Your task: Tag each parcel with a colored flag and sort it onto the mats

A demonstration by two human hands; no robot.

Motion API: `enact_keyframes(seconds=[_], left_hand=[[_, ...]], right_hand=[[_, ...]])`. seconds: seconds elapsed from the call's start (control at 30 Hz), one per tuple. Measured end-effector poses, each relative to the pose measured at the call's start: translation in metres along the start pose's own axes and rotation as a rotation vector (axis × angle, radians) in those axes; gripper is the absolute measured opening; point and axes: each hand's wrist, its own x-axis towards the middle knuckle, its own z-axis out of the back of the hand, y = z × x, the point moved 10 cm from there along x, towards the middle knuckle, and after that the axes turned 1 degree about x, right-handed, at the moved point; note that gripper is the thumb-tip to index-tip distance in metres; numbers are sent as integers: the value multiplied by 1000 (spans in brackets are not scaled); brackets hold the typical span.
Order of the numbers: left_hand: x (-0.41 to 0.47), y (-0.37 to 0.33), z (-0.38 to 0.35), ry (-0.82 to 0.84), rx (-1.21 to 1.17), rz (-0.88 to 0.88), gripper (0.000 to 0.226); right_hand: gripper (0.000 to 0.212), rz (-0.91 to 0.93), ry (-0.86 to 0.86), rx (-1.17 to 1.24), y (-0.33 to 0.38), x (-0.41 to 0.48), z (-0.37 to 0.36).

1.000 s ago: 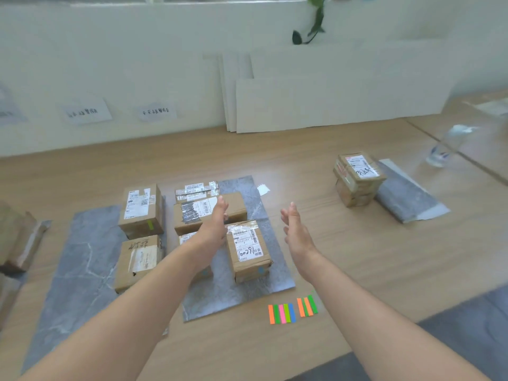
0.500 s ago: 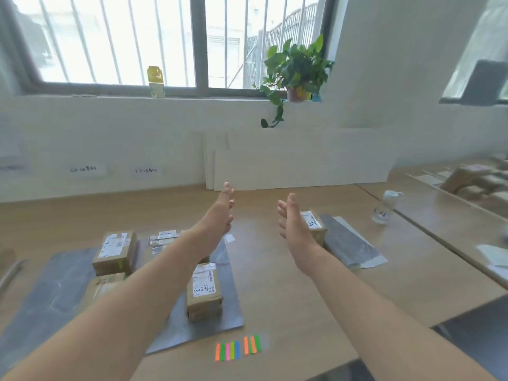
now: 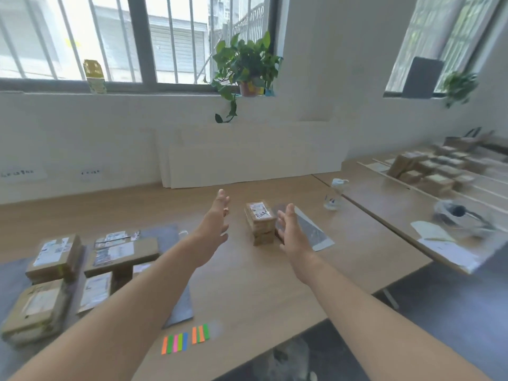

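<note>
Over the wooden table [image 3: 247,284] our left hand [image 3: 215,226] and right hand [image 3: 291,235] hover straight-fingered and empty with the stacked parcels [image 3: 259,222] untouched between them, so we judge this the pickup step, which calls for closing both palms inward.

Only the person's two arms show. The left forearm [image 3: 123,306] enters from the near left corner and the right forearm [image 3: 371,312] from the near right. Both are bare along all the length in view. Each is slim and smooth, broad at the near end and narrowing to the wrist. The left hand [image 3: 213,229] and the right hand [image 3: 291,235] are bare too, with slender fingers. The fingertips at the far end are blurred, so nails cannot be made out.
</note>
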Motion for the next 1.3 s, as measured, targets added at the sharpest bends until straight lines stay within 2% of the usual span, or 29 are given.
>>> enact_keyframes(seconds=[0.1, 0.27, 0.63, 0.93, 1.3], left_hand=[[10, 4, -9, 10, -4, 18, 66], [43, 25, -16, 29, 25, 70, 67], [151, 47, -15, 62, 99, 149, 68], [217, 87, -41, 84, 126, 227, 68], [314, 163, -72, -107, -1, 342, 65]], right_hand=[[56, 12, -6, -13, -9, 8, 9], [74, -43, -26, -10, -39, 37, 13], [69, -84, -81, 17, -54, 128, 13], [67, -166, -132, 54, -95, 190, 40], [63, -284, -64, 26, -170, 303, 71]])
